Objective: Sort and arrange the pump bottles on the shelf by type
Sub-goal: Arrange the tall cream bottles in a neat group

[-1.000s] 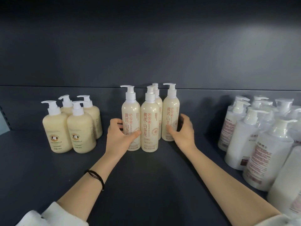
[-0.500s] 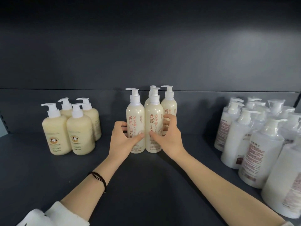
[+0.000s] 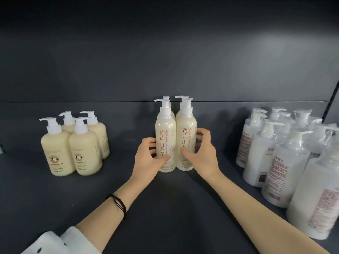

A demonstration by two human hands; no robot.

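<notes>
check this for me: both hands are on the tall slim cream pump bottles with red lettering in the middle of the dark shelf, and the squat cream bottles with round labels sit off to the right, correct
Not quite. The head view shows the squat cream bottles with round labels off to the left; the right side holds plastic-wrapped white pump bottles. The rest stands: the left hand and right hand are on the tall slim cream pump bottles with red lettering mid-shelf.

Dim, even illumination from above and in front of the dark grey shelf (image 3: pixel 55 189); the back panel brightens slightly toward its upper right. Soft shadows fall on the shelf floor beneath both forearms and behind the tall cream bottles (image 3: pixel 176 143) enclosed by the left hand (image 3: pixel 148 158) and right hand (image 3: pixel 201 153). To the right of the grip, the plastic-wrapped white bottles (image 3: pixel 286 162) carry pale glare and appear washed out, their labels blurred. Wide-angle distortion bows the shelf edges and stretches objects near the frame's margins. Central label print remains legible.
</notes>
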